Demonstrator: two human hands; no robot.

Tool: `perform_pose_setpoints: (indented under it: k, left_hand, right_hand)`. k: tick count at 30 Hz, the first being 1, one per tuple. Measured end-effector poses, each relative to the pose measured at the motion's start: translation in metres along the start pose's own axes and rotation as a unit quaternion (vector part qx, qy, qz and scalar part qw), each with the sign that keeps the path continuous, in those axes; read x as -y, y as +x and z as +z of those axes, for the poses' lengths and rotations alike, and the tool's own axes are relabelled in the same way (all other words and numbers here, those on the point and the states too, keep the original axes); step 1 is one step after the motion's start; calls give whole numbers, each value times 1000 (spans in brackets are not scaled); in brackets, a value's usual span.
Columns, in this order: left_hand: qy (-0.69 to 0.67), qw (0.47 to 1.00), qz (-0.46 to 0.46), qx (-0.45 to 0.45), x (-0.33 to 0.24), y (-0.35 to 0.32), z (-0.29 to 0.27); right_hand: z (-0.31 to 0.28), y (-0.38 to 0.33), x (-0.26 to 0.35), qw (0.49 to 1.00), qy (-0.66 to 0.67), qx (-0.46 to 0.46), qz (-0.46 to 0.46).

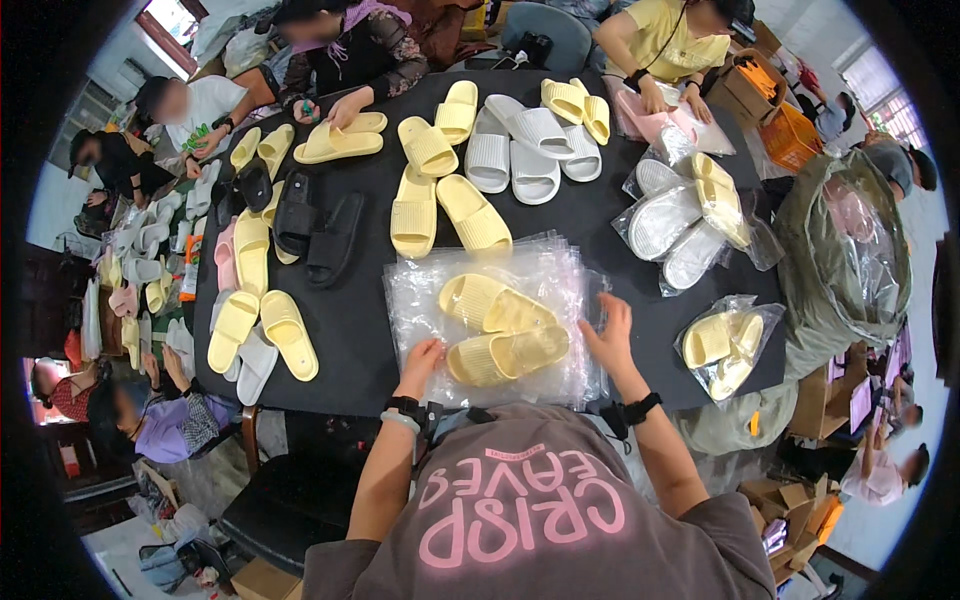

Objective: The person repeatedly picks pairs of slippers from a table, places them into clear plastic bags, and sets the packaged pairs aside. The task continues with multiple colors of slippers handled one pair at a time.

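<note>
Right in front of me, a pair of pale yellow slide slippers [500,335] lies on a stack of clear plastic bags [415,285]; whether the pair is inside the top bag I cannot tell. At the stack's lower left, my left hand [421,362] is closed, its fingers drawn together on the plastic. My right hand [612,335] is at the right edge of the bags, thumb and fingers apart, nothing held. Just beyond the stack rest loose yellow slippers [478,215]. To the right of my right hand lies a bagged yellow pair [722,350].
Grey slippers [535,170], black slippers [335,240] and more yellow slippers [285,335] lie on the black table [360,340]. Bagged grey slippers [665,225] are at the right, beside a large green sack [850,260]. Across the table, a person in yellow [675,45] handles pink slippers [655,118].
</note>
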State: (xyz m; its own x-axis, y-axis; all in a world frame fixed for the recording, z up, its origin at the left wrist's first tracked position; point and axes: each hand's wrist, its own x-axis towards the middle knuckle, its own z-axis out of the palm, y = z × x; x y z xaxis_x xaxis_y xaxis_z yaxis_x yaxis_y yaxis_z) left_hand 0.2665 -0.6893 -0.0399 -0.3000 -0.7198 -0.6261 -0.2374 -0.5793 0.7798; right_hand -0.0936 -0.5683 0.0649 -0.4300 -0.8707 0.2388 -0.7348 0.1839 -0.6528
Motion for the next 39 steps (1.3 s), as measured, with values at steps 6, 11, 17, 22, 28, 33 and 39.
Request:
perform_pose_setpoints:
  k: [6,11,17,22,28,33,39]
  left_hand:
    - [-8,998,21,-66,0,-1,9]
    - [-10,990,75,-123,-37,-28,2]
    - [171,963,153,-144,3,-28,-26]
    - [308,919,193,-154,16,-36,-25]
    - [259,953,107,-117,15,-27,-25]
    - [341,911,197,-124,30,-11,-36]
    - [200,966,98,-132,25,-11,-32]
  right_hand:
    - [-3,-4,-1,707,541,251,382]
    - [-36,14,36,620,711,261,205]
    - [-15,-10,-10,618,628,278,383]
    - [20,-37,-62,635,450,565,274]
    - [48,11,4,880,266,393,-18]
    - [84,24,15,877,-55,350,-325]
    - [104,-17,-29,875,92,425,-214]
